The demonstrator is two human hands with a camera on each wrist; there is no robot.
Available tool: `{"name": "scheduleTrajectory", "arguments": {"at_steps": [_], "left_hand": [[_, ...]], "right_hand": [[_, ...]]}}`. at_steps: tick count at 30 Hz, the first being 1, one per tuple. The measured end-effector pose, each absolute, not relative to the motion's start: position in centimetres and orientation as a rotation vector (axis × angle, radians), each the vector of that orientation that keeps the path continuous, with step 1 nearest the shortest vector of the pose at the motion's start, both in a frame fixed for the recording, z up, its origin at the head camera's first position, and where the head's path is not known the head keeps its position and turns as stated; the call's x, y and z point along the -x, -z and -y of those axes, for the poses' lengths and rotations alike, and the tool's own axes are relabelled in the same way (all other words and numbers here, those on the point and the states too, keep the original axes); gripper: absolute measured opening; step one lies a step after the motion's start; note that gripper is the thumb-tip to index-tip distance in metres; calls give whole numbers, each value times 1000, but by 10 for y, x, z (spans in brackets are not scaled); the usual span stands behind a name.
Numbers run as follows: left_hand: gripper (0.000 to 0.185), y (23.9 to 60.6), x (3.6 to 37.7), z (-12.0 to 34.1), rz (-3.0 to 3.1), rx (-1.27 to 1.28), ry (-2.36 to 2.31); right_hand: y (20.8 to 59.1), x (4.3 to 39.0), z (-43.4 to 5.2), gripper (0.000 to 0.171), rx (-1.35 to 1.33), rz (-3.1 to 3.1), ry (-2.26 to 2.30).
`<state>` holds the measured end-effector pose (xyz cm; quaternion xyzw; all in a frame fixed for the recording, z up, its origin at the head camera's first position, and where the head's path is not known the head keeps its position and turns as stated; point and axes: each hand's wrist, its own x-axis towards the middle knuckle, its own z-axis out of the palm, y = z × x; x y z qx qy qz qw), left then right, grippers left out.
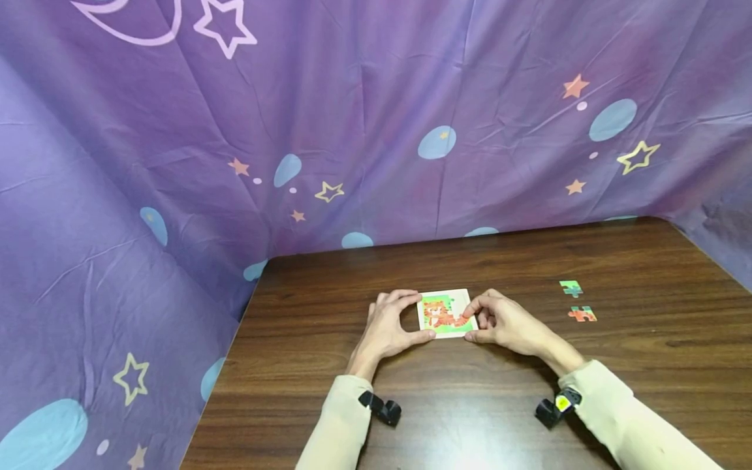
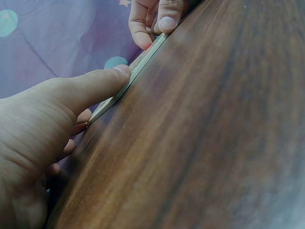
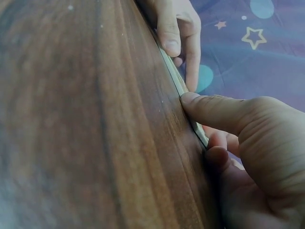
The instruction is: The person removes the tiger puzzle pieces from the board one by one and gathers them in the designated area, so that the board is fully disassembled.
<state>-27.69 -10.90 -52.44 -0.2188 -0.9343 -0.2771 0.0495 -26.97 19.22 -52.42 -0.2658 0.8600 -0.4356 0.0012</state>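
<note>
Pinching the puzzle board (image 1: 444,313) at its left edge, the left hand (image 1: 389,329) curls thumb and fingers round it; the right hand (image 1: 505,323) grips the board's right edge likewise. Right of the board, well apart, lie a green piece (image 1: 570,287) and an orange piece (image 1: 582,314) on bare table (image 1: 646,274).

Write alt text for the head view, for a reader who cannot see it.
Two hands, left hand and right hand, pinch the side edges of a small puzzle board with an orange tiger picture, flat on a dark wooden table. Two loose pieces lie to the right; purple star-patterned cloth hangs behind.
</note>
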Motion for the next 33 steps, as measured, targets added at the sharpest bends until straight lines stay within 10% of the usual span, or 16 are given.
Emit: {"name": "scheduleTrajectory", "arguments": {"at_steps": [33], "left_hand": [[83,522,276,108,2851,651,843]], "right_hand": [[524,271,-191,43,853,-2591,1477]]}}
